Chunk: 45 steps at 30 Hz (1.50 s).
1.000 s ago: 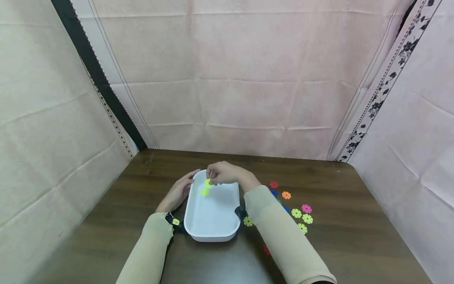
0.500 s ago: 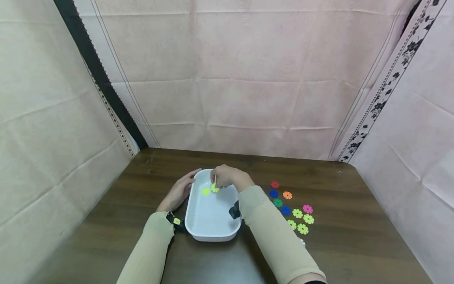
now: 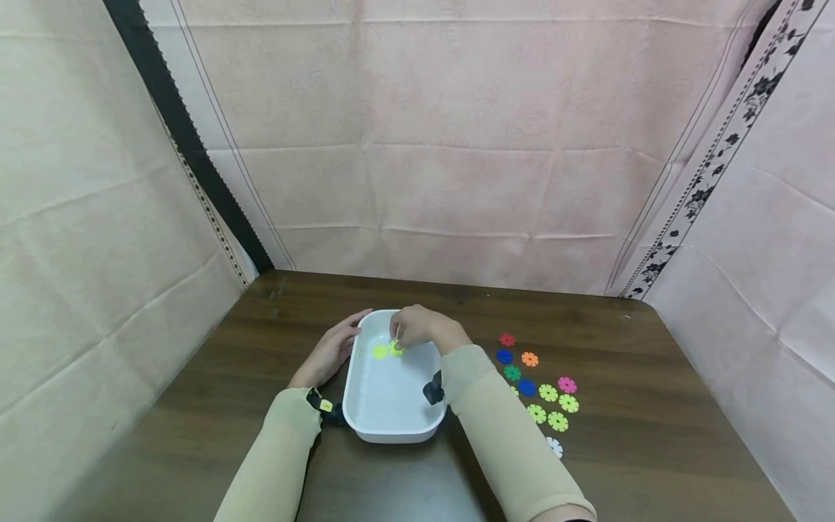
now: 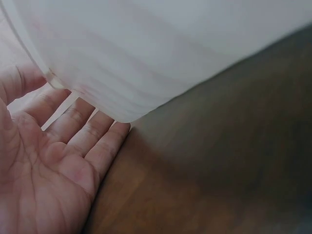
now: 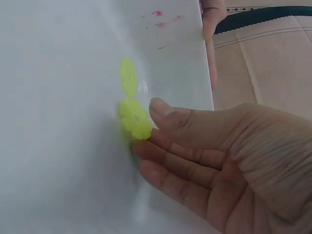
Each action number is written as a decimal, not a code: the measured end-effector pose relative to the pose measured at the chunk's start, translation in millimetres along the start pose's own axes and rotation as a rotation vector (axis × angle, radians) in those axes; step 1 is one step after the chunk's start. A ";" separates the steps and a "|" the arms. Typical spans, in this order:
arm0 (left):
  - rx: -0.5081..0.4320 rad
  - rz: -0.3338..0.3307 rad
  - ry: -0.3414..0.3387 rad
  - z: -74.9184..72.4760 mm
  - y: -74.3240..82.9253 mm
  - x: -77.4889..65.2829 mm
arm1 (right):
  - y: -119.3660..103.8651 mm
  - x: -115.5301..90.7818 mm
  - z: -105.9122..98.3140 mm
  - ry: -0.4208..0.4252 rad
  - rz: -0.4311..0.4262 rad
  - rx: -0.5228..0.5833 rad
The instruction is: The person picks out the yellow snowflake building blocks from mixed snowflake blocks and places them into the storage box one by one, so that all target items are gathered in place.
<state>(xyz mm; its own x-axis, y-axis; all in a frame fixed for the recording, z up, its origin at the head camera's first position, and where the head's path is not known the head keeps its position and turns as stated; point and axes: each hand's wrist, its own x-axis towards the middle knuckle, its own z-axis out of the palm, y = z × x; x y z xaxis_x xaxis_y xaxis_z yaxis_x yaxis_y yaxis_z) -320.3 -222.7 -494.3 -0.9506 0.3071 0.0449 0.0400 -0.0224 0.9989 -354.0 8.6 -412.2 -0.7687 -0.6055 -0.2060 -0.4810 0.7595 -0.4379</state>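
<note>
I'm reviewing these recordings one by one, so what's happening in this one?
A person's left hand rests against the side of a white tray. Their right hand holds a yellow-green flower piece inside it. A second yellow-green piece lies in the tray. More coloured pieces lie on the table.

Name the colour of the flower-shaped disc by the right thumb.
The disc is yellow-green, clearest in the right wrist view.

Smooth plastic tray [image 3: 395, 395], glossy wooden table [image 3: 652, 406]
</note>
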 end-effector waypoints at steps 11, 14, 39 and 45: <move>-0.010 -0.004 -0.004 -2.1 -1.9 -1.6 | -4.6 -6.5 -4.9 0.033 -0.012 0.046; -0.006 -0.013 -0.004 -2.0 -1.9 -2.1 | -7.0 -9.7 -8.4 0.034 -0.026 0.052; 0.065 -0.029 0.026 2.2 -0.9 -3.0 | 19.3 -51.0 -27.3 0.141 -0.209 0.152; 0.055 -0.022 0.033 1.9 0.5 -2.7 | 31.0 -66.8 -21.5 0.195 -0.208 0.238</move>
<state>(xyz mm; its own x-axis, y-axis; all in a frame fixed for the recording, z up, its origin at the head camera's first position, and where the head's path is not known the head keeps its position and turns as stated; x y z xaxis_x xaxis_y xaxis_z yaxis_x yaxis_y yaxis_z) -317.1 -221.7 -494.0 -0.9612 0.2750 0.0233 0.0348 0.0370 0.9987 -326.6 77.7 -393.2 -0.7416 -0.6671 0.0699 -0.5418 0.5344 -0.6487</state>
